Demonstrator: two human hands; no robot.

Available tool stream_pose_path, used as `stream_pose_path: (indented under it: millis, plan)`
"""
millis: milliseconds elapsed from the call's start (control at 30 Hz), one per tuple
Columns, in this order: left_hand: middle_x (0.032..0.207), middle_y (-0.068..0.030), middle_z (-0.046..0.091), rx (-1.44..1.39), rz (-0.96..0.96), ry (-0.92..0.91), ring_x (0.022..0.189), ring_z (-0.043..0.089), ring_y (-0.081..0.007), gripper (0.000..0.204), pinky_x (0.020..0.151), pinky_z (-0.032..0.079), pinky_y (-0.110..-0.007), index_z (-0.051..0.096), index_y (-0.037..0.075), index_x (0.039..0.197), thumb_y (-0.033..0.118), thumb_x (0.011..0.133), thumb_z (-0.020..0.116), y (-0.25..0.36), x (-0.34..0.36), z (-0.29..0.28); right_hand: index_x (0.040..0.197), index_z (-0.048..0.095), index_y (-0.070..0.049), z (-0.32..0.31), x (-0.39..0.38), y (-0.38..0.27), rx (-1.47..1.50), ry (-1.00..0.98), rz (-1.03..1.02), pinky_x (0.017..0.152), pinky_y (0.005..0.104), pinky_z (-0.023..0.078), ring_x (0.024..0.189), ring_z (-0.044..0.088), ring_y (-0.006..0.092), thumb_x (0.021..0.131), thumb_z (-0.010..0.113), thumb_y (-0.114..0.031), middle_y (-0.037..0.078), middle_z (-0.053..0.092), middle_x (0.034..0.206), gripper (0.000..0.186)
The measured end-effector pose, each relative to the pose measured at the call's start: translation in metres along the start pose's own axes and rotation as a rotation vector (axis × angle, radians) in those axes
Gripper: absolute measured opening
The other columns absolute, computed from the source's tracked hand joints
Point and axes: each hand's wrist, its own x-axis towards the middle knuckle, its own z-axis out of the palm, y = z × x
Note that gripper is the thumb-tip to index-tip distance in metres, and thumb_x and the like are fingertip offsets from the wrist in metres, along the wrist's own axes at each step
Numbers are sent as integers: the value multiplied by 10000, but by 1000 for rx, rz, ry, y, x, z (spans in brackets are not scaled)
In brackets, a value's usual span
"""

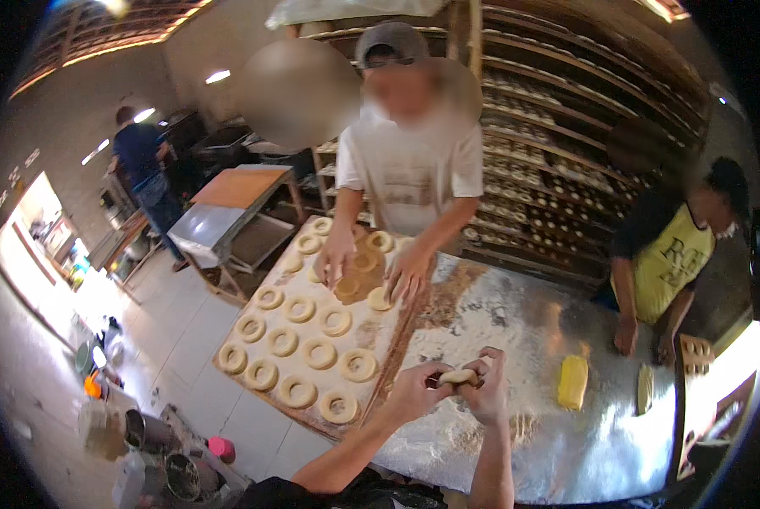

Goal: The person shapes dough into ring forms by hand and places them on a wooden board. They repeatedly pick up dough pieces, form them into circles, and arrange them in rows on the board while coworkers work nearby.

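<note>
While the left hand (415, 394) and right hand (488, 397) meet at the lower centre of the frame, their fingers (493, 365) grip a small pale dough piece (458, 377) between them, above the floury metal worktop (532, 462). Left of them, dough rings (297, 404) lie in rows on a floured board (375, 332), where a co-worker's hands (409, 270) reach in from above, and a yellow block (573, 382) sits at right.

The head-worn fisheye camera looked down and forward from above the person's own left hand (417, 394) and right hand (488, 392), near at lower centre; the rack (558, 127), upper right, stood farther off, bowed by the lens.
</note>
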Motion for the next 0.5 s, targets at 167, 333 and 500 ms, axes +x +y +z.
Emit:
stream_pose_path:
  millis: [167, 333, 500]
  plan:
    - [915, -160, 610, 350, 208, 86, 870, 640, -343, 372, 763, 523, -420, 595, 44, 1169, 30, 815, 711, -15, 0, 8, 1324, 421, -12, 11, 20, 52, -506, 118, -370, 785, 320, 514, 864, 583, 189, 848, 474, 26, 96, 575, 1039, 481]
    - [910, -128, 594, 222, 326, 355, 868, 627, -297, 489, 767, 512, -449, 403, 33, 1334, -61, 880, 559, -24, 0, 5, 1283, 444, -39, -3, 7, 48, 336, -348, 137, 790, 301, 525, 933, 641, 220, 823, 546, -26, 161, 610, 1057, 471]
    - [869, -105, 648, -864, 89, 38, 790, 649, -152, 402, 630, 521, -384, 389, 52, 1339, 39, 951, 494, -37, -3, -7, 1253, 477, -125, 26, 8, 43, 167, -32, 101, 723, 294, 506, 774, 647, 199, 972, 521, -540, 78, 649, 785, 503]
